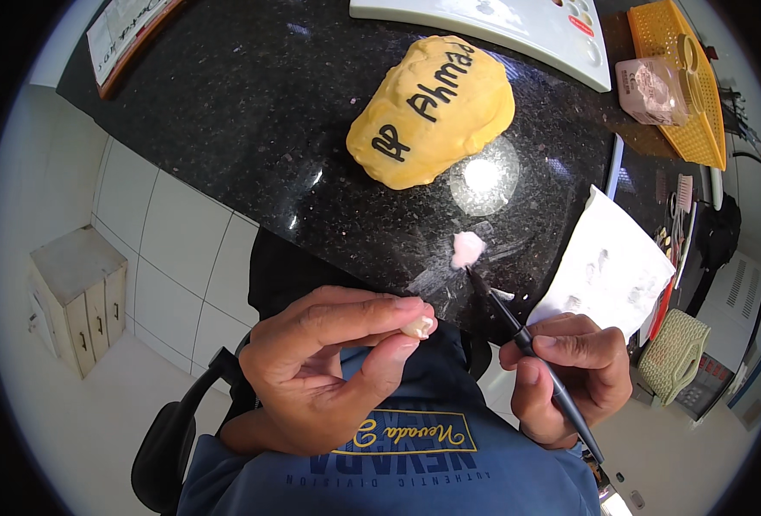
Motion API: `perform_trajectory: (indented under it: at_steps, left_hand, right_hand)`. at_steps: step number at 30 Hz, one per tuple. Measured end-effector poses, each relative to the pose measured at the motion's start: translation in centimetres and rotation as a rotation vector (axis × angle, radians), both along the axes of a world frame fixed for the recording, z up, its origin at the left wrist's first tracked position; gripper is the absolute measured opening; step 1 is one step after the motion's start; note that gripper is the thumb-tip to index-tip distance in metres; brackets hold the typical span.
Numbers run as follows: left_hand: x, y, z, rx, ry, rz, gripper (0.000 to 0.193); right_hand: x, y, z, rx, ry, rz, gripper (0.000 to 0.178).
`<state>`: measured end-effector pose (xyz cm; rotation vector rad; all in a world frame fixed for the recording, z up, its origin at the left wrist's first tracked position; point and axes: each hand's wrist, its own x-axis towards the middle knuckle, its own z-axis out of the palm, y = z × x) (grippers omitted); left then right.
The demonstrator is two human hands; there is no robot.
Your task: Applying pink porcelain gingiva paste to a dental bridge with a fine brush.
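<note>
My left hand (pixel 324 374) pinches a small tooth-coloured dental crown (pixel 416 328) between thumb and fingertips, just off the counter's near edge. My right hand (pixel 574 374) grips a slim black-handled brush (pixel 509 322), slanted with its tip pointing up and left. That tip meets the lower edge of a small mound of pale pink paste (pixel 467 248) on the dark counter. Whitish smears surround the mound. Part of the crown is covered by my fingers.
A yellow plaster-like block (pixel 432 112) with black handwriting lies beyond the paste. A marked white paper (pixel 604 267) is at the right, beside several tools. Farther back are a white palette tray (pixel 492 21), a pinkish jar (pixel 651 90) and a yellow basket (pixel 699 138).
</note>
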<state>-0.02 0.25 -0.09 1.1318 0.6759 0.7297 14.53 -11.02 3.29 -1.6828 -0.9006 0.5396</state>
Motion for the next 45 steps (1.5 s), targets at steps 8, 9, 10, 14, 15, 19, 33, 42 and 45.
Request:
perform_trajectory:
  at_steps: [8,9,10,14,15,19,33,42,45]
  left_hand:
    - [0.0,0.0,-0.2,0.009,-0.005,0.001,0.027]
    - [0.0,0.0,-0.1,0.009,-0.005,0.001,0.027]
    - [0.0,0.0,0.0,0.000,-0.003,0.003,0.027]
    - [-0.1,0.0,0.0,-0.015,-0.001,0.011,0.027]
    - [0.0,0.0,0.0,-0.013,0.001,0.013,0.027]
    - [0.1,0.0,0.0,0.010,0.006,0.008,0.027]
    - [0.0,0.2,0.0,0.134,0.062,-0.060,0.025]
    - [-0.1,0.2,-0.2,0.144,0.062,-0.068,0.023]
    - [-0.1,0.2,-0.2,0.151,0.058,-0.067,0.022]
  right_hand:
    - [0.1,0.0,-0.1,-0.024,-0.047,0.025,0.023]
    - [0.1,0.0,0.0,-0.024,-0.047,0.026,0.023]
    - [0.1,0.1,0.0,-0.024,-0.044,0.024,0.023]
    - [0.2,0.0,0.3,-0.034,-0.061,0.055,0.025]
    - [0.3,0.0,0.2,-0.032,-0.059,0.057,0.025]
    - [1.2,-0.1,0.2,0.111,-0.099,0.228,0.027]
    - [1.3,-0.4,0.6,0.071,-0.053,0.382,0.023]
    - [1.1,-0.4,0.6,0.071,-0.062,0.370,0.023]
    - [1.0,-0.3,0.5,0.077,-0.064,0.354,0.023]
